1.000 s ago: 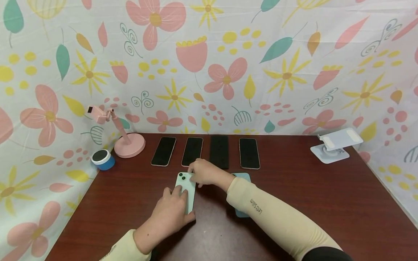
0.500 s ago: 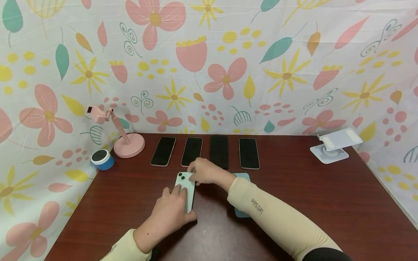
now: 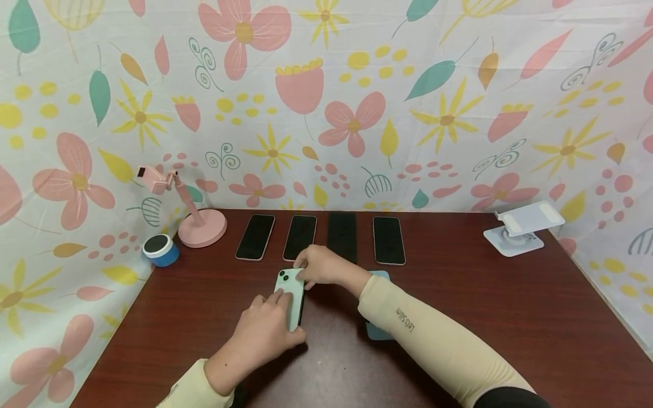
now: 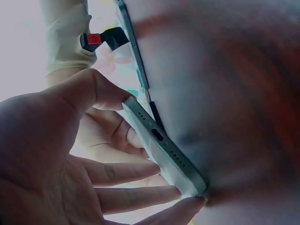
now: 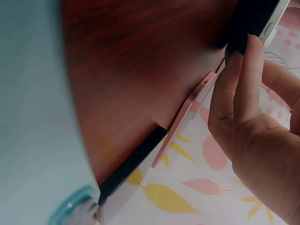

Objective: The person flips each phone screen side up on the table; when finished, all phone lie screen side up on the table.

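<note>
A pale mint-green smartphone (image 3: 293,289) with two rear lenses is between both hands, its back facing up. My left hand (image 3: 265,328) grips its lower part, thumb on one long edge and fingertips at the other; the left wrist view shows the phone's bottom edge (image 4: 157,135) with a charging port. My right hand (image 3: 323,267) pinches the upper right edge beside the lenses. In the right wrist view the dark front of the phone (image 5: 248,23) shows above the right fingers. A blue phone (image 3: 378,331) lies under the right forearm, partly hidden.
Along the back lie several dark phones, including a left one (image 3: 255,237) and a right one (image 3: 389,241). A pink stand (image 3: 202,228) and a blue-and-white round container (image 3: 161,250) stand at left. A white stand (image 3: 515,241) is at right. Floral cloth (image 3: 326,113) hangs behind the table.
Both hands keep their hold on the mint-green phone. It tilts slightly more, with more of its dark right edge showing. The right forearm shifts slightly right.
</note>
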Tool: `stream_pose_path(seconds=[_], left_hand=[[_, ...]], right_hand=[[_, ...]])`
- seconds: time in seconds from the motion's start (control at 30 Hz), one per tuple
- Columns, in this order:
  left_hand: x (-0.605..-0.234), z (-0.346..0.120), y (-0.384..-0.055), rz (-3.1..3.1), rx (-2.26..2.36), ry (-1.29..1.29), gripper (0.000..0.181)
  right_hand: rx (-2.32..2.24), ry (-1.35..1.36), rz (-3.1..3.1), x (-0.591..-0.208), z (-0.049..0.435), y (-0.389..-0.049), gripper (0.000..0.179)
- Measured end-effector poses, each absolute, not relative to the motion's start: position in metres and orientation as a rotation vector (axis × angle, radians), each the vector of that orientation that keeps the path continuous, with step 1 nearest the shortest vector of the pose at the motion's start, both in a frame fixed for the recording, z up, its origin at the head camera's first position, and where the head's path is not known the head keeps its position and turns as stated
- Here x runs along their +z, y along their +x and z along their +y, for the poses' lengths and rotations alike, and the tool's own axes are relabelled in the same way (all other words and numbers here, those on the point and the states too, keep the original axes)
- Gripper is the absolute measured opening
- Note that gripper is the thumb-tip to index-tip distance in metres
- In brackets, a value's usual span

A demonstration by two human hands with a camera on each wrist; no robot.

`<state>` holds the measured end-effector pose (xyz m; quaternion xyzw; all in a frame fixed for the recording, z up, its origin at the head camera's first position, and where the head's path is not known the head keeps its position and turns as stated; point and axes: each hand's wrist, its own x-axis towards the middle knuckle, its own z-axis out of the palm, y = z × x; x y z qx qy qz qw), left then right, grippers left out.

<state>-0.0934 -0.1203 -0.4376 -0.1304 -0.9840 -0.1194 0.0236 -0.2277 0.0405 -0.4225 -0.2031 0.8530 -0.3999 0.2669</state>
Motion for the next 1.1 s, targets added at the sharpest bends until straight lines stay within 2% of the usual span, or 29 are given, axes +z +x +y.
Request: stream_pose_path(seconds=[0.33,0.7,0.87,1.1], left_hand=[[-0.426,-0.128,-0.099,-3.142,-0.618,-0.373,0.067],[-0.412,-0.144,-0.106,-3.276,-0.972,-0.305,0.083],[-0.409,-0.152,-0.112,-3.294,-1.114,-0.353,0.093],[-0.408,-0.164,-0.117,-3.268,-1.324,-0.458,0.096]], right_hand=[[-1.259,-0.449,2.166,-0.423,0.046,-0.229,0.037],[-1.398,-0.397,2.002,-0.42,0.047,-0.229,0.036],[-1.448,-0.384,1.936,-0.419,0.046,-0.228,0.039],[-1.518,-0.361,1.882,-0.421,0.045,-0.227,0.04]])
